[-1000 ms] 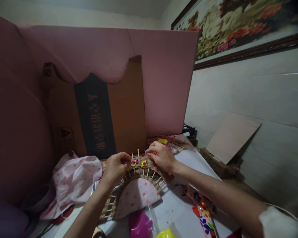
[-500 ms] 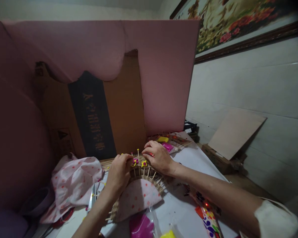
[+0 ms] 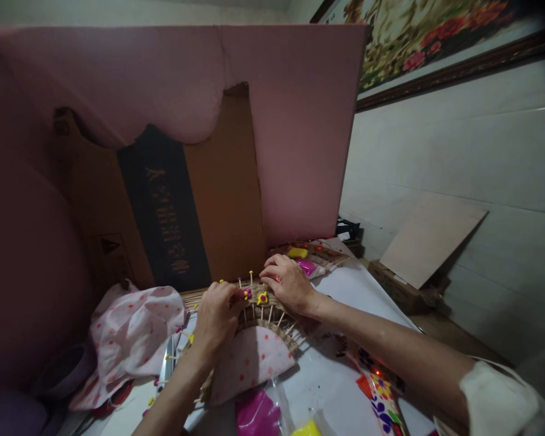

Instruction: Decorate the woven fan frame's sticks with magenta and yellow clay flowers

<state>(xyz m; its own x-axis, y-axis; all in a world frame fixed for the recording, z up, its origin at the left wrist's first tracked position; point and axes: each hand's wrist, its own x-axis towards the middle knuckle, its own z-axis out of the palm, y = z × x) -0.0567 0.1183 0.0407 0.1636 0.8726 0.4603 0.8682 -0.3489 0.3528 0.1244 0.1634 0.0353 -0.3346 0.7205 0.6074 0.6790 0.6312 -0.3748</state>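
A fan-shaped woven straw piece (image 3: pixel 253 315) lies on the table, with thin sticks fanning out through its bands and a dotted pink cloth semicircle (image 3: pixel 254 357) at its centre. My left hand (image 3: pixel 218 309) is closed, thumb and fingertips pinched at a small magenta-and-yellow flower (image 3: pixel 247 294) on the outer band; the fingers partly cover it. Beside that sits a yellow flower with a magenta centre (image 3: pixel 262 298). My right hand (image 3: pixel 288 284) has its fingers curled over the band's upper right part, a bit of red showing at the fingertips. Stick ends carry yellow and magenta tips.
In front lie a magenta clay packet (image 3: pixel 257 413) and a yellow one (image 3: pixel 307 429). Crumpled dotted cloth (image 3: pixel 134 333) and scissors (image 3: pixel 167 360) are on the left. A cut cardboard box (image 3: pixel 227 200) stands behind; more packets (image 3: pixel 305 265) lie at back right.
My left fingertips have shifted slightly and now cover more of the magenta-and-yellow flower. The right hand stays nearly still on the band. The view has tilted a little.
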